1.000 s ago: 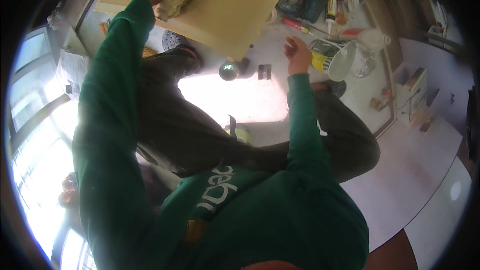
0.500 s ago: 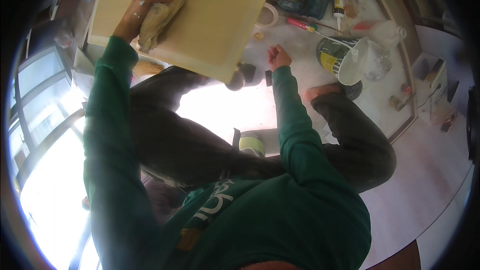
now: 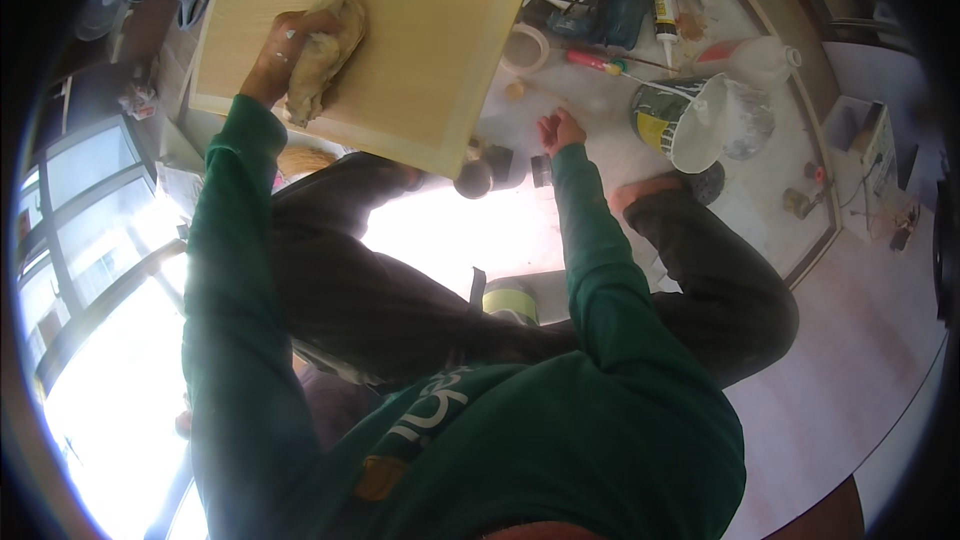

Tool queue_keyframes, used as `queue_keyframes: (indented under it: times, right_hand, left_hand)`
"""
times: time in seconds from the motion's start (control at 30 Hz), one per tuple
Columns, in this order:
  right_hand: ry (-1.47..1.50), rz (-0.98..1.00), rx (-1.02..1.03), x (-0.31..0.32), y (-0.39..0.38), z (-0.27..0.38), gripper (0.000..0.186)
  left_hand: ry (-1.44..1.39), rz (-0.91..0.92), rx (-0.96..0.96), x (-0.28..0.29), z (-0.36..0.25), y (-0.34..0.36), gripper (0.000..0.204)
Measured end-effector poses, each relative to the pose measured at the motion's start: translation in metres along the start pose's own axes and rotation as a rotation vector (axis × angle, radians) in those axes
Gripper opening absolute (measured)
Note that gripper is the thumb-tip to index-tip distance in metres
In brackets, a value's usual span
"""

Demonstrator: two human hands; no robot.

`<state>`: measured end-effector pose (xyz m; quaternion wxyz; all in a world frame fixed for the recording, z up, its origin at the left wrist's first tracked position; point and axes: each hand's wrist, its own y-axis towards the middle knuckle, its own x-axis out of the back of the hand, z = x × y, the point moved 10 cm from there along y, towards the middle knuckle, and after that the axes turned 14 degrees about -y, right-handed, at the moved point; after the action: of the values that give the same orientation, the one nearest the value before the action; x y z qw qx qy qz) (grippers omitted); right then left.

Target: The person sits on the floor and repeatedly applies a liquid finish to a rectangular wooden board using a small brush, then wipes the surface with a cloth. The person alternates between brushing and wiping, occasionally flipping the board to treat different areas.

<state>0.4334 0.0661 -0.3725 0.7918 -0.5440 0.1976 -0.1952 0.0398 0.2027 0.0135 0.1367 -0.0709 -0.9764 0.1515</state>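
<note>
My left hand (image 3: 280,58) is closed around a crumpled beige cloth (image 3: 327,58) and presses it against the pale yellowish board (image 3: 430,30). The cloth lies towards the board's left side, close to its near edge. My right hand (image 3: 562,130) is off the board, to the right of its near corner. Its fingers are loosely curled in, and nothing shows in them. A small dark block (image 3: 542,171) lies on the floor just below that hand.
To the right, a tipped bucket (image 3: 660,122) smeared with white stands beside a white jug (image 3: 750,62). A red-handled tool (image 3: 595,62), a roll of tape (image 3: 525,48) and a sealant tube (image 3: 663,0) lie beyond my right hand. Bright light glares off the floor between my legs.
The whole view has shifted a little. My left hand and the cloth sit slightly nearer the board's near edge. My right hand has turned slightly, its fingers still curled.
</note>
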Motion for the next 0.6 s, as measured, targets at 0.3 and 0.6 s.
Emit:
queue_keyframes:
  times: [0.3, 0.6]
  right_hand:
    - [-0.172, 0.021, 0.381, 0.0, -0.152, 0.074, 0.021]
    - [-0.429, 0.402, 1.219, -0.099, -0.454, 0.13, 0.049]
  left_hand:
    - [-0.231, -0.115, 0.074, -0.013, -0.023, -0.016, 0.026]
    - [-0.183, 0.155, -0.553, -0.123, -0.119, -0.112, 0.057]
